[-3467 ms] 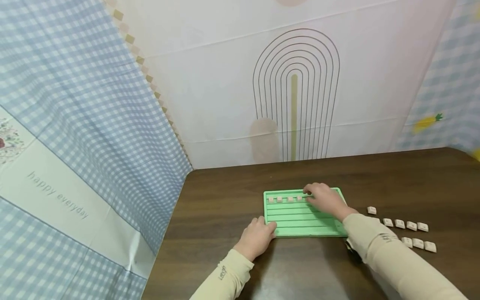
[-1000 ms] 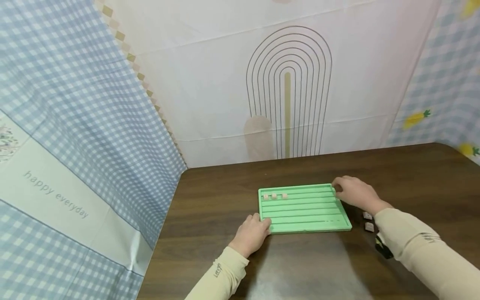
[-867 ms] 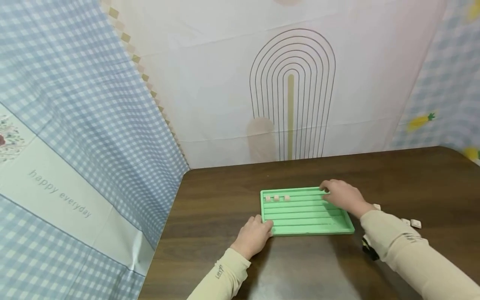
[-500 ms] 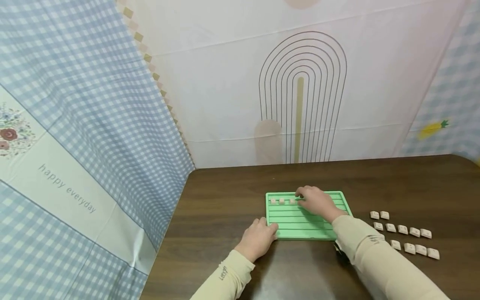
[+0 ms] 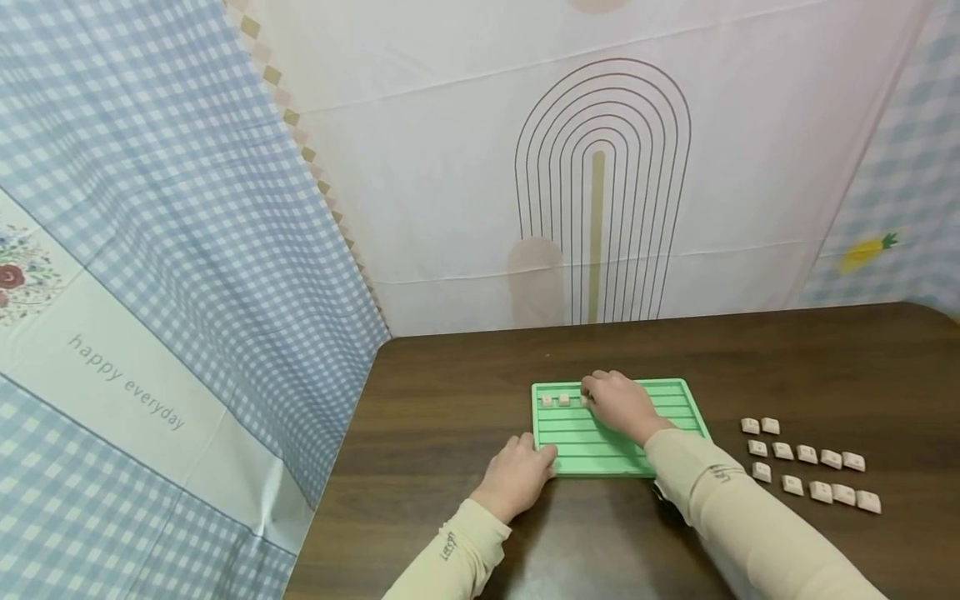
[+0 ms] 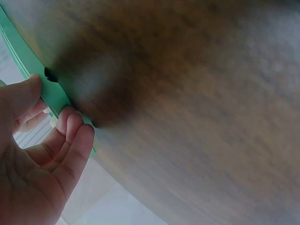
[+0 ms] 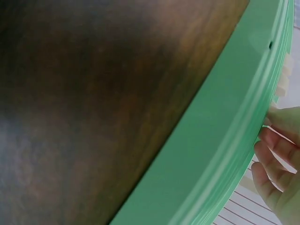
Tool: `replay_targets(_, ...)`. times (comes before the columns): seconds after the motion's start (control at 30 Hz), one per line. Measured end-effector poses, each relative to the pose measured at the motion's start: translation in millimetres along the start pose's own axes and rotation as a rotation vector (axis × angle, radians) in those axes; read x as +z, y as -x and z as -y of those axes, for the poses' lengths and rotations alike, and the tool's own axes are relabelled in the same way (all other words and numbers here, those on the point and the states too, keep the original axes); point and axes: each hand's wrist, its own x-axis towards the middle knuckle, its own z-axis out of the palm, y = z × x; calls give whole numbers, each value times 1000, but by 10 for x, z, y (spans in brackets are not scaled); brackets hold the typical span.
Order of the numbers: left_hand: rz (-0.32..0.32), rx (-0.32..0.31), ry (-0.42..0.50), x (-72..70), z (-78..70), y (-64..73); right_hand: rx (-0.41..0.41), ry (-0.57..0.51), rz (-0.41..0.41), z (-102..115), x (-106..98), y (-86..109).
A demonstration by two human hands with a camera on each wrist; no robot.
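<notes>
A shallow green tray [image 5: 600, 465] with ridged rows lies on the table. My left hand [image 5: 516, 477] grips its near left corner; in the left wrist view the thumb and fingers [image 6: 80, 140] hold the tray's wall. In the top row, two pale keycaps, a left one [image 5: 547, 401] and a neighbour [image 5: 564, 400], stand apart. A third keycap [image 5: 584, 402] is at the fingertips of my right hand [image 5: 619, 403], which pinches it and mostly hides it. The right wrist view has the thumb and forefinger meeting at the tray's far side, beside other keycaps [image 7: 283, 82].
Right of the tray, several loose keycaps [image 5: 807, 454] lie in three rough rows on the brown table [image 5: 420, 433]. Cloth [image 5: 450, 167] hangs behind the table, and checked cloth [image 5: 187, 167] hangs along its left side.
A fourth keycap has left the tray's top row, and the loose top row on the table shows one more. My right hand went right, then came back left to the third keycap. My left hand stayed.
</notes>
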Motion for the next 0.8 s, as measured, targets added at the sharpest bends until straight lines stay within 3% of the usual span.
replay_targets(0.23, -7, 10, 25, -13, -6, 5, -8, 20, 16, -42, -46, 51)
replay_targets(0.4, -32, 36, 53, 11, -23, 20, 29, -21, 31, -208, -206, 181)
replay_targets(0.63, 20, 16, 59, 1, 13, 9, 129, -20, 64, -696, -556, 390)
replay_targets(0.8, 29, 22, 67, -42, 18, -5, 242, -31, 96, -1145, -806, 692)
